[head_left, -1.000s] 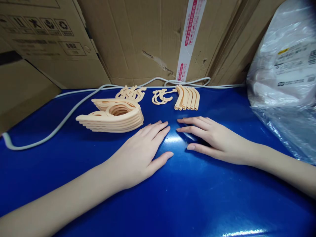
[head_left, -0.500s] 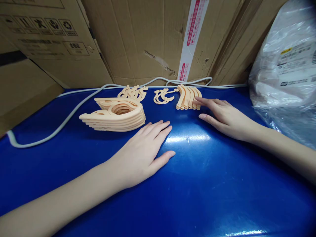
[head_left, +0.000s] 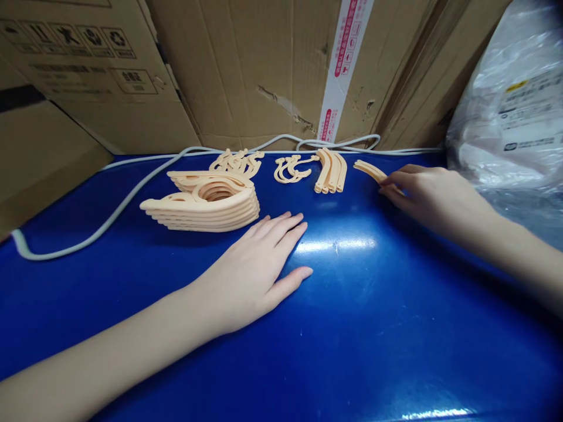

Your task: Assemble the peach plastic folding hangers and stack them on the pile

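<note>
My left hand (head_left: 255, 272) lies flat on the blue tabletop (head_left: 352, 340), fingers spread and holding nothing. Its fingertips are close to a stack of beige plastic hanger pieces (head_left: 206, 211). At the right, my right hand (head_left: 433, 190) pinches the near end of a curved beige hanger arm (head_left: 370, 170); it may be two lying together. To its left stands a row of similar curved hanger arms (head_left: 332, 170). Beige hanger hooks (head_left: 290, 170) lie beside that row, and another pile of hooks (head_left: 237, 164) sits behind the stack.
A white cable (head_left: 145, 181) runs along the back and down the left side. Cardboard boxes (head_left: 246, 70) wall off the back and left. A clear plastic bag (head_left: 497, 111) with a printed label stands at the back right.
My right hand has closed on a hanger arm from the right end of the row and drawn it rightward, apart from the others. My left hand has stayed in place.
</note>
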`<state>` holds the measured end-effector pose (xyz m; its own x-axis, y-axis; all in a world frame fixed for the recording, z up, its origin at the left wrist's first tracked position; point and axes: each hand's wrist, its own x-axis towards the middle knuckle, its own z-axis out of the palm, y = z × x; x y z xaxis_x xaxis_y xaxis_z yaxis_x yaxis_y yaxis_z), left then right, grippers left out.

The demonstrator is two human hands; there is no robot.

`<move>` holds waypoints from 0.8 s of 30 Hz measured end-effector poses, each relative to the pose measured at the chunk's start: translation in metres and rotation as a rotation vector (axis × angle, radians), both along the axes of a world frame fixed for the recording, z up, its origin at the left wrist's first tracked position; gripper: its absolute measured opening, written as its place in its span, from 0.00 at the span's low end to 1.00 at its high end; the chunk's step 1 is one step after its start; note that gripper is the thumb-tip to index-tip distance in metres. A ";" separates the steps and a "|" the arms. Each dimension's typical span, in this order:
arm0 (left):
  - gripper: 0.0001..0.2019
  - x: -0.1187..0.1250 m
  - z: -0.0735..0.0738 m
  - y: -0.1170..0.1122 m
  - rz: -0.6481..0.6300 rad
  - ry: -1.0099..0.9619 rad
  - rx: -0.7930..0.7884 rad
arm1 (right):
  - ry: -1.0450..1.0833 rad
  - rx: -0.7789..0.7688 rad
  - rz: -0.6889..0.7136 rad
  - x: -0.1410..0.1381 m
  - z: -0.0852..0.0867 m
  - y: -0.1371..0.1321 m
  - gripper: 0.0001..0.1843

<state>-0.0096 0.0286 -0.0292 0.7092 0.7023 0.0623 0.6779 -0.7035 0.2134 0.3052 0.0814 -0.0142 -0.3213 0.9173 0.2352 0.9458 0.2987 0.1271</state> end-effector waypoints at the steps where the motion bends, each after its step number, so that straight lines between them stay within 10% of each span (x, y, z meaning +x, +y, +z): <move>1: 0.31 0.000 0.000 0.000 -0.002 0.001 -0.001 | -0.050 -0.016 -0.041 0.002 0.004 -0.003 0.17; 8: 0.30 0.000 -0.001 -0.001 -0.007 -0.015 0.001 | -0.071 -0.322 -0.039 0.005 0.030 -0.027 0.02; 14: 0.25 0.001 0.001 -0.002 -0.058 -0.185 0.057 | 0.317 -0.486 0.510 -0.042 0.022 -0.056 0.07; 24: 0.05 0.002 0.000 -0.005 -0.114 -0.239 0.100 | 0.443 -0.404 0.604 -0.059 0.003 -0.065 0.07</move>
<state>-0.0072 0.0238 -0.0293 0.7403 0.6007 0.3017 0.5319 -0.7979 0.2835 0.2462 0.0165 -0.0113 -0.7385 0.6583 0.1462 0.5465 0.7112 -0.4422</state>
